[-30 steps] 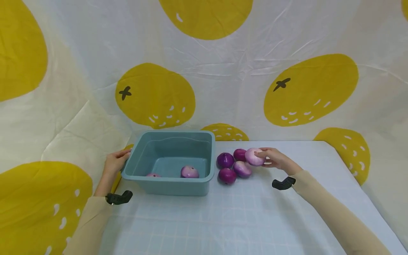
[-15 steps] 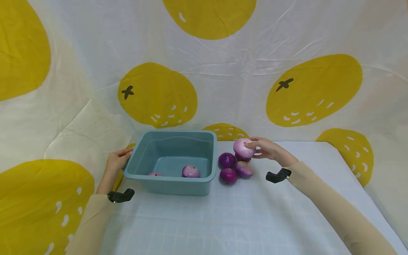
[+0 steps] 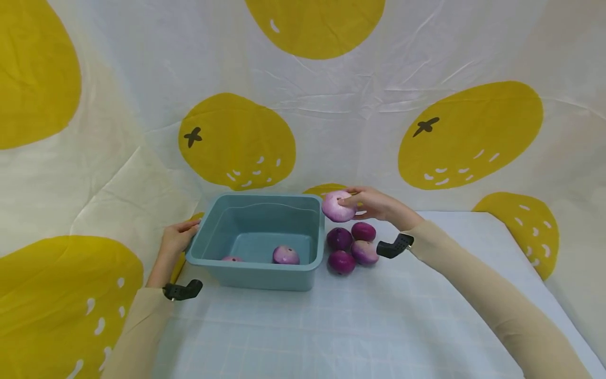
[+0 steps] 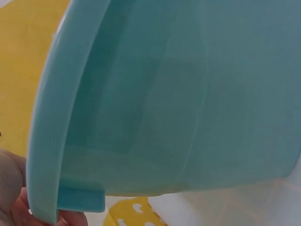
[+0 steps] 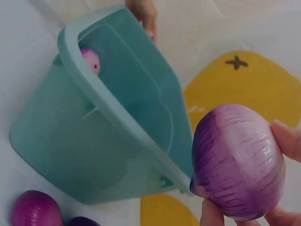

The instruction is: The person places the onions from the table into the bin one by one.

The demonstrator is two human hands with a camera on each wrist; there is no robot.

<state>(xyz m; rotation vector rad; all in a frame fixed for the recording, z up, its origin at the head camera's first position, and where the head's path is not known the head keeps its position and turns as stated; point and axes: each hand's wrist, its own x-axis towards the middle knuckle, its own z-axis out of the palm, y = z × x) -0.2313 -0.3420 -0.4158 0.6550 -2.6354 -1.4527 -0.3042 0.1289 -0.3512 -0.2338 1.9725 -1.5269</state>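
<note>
My right hand [image 3: 371, 203] grips a pale purple onion [image 5: 238, 162] between thumb and fingers. It is held up at the right rim of a teal plastic tub [image 3: 265, 278], above the other onions. On the tub's left side my left hand [image 3: 177, 238] grips the rim, with fingers curled under it in the left wrist view. Inside the tub lie a pale purple onion [image 3: 286, 255] and a second onion [image 3: 232, 259], mostly hidden by the front wall.
Right of the tub several onions sit close together on the table: a dark purple onion [image 3: 339, 239], two magenta onions and a paler onion [image 3: 364, 252]. A white table cover [image 3: 265, 337] lies beneath. Behind hangs a cloth [image 3: 341, 131] with yellow fruit prints.
My right hand has lifted the onion and carried it left, from beside the other onions to the tub's right rim. The left hand stays at the tub's rim.
</note>
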